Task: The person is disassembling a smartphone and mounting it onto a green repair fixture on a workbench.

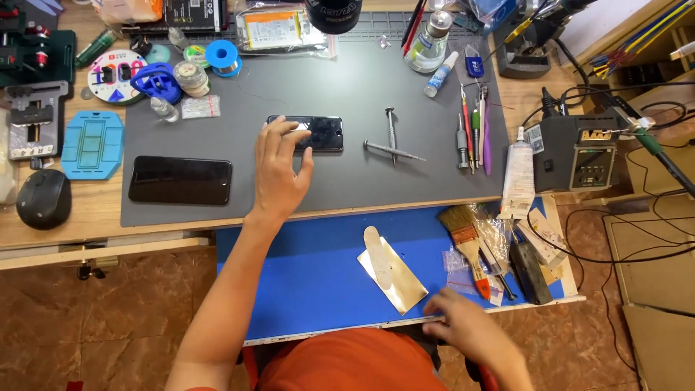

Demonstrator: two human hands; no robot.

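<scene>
Fingers of our left hand [279, 170] lay spread on the small dark phone [315, 132] mid-mat [347, 87] — touching, not gripping. Our right hand [467, 329] rested loosely curled at the blue tray's [304, 268] near edge — holding nothing we could see.

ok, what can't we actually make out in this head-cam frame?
- Left hand: its fingers cover the left end of the small phone on the grey mat; whether it grips the phone or only touches it is unclear.
- Right hand: motion-blurred at the edge of the blue tray; cannot tell whether it holds anything.
- Black round object: cut off by the top edge.
</scene>
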